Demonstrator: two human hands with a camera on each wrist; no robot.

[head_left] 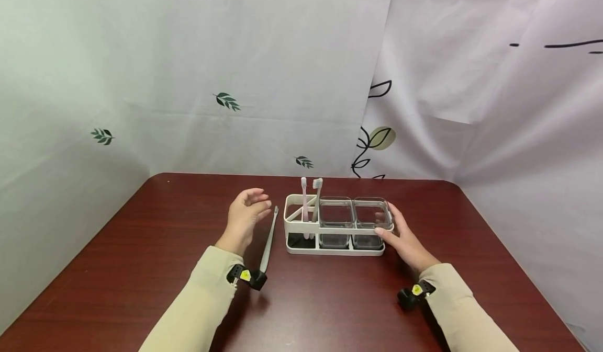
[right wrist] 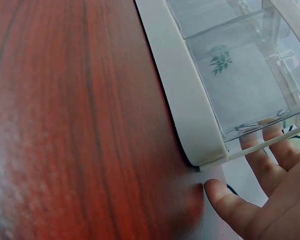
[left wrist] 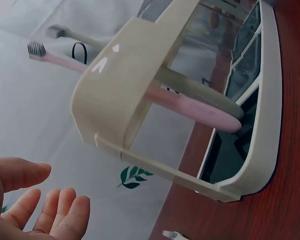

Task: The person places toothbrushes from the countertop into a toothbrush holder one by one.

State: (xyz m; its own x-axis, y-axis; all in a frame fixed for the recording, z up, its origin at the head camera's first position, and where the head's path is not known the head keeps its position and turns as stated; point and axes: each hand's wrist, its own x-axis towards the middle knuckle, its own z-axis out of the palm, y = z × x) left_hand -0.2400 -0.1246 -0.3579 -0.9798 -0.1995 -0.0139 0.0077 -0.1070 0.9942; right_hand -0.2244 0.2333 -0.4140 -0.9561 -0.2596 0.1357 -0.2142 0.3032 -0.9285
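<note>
Two toothbrushes (head_left: pixel 311 200) stand in the rack (head_left: pixel 301 229); our right hand (head_left: pixel 404 239) steadies it, fingers spread; left hand (head_left: pixel 245 217), relaxed open, should next pinch the grey toothbrush (head_left: pixel 268 242) lying just beside it.

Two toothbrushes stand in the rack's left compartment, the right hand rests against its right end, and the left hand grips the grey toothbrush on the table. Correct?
Not quite. The left hand holds nothing: the head view shows it open beside the grey toothbrush, which lies loose on the table. The rest holds: two toothbrushes stand in the rack, and the right hand rests against its right end.
</note>
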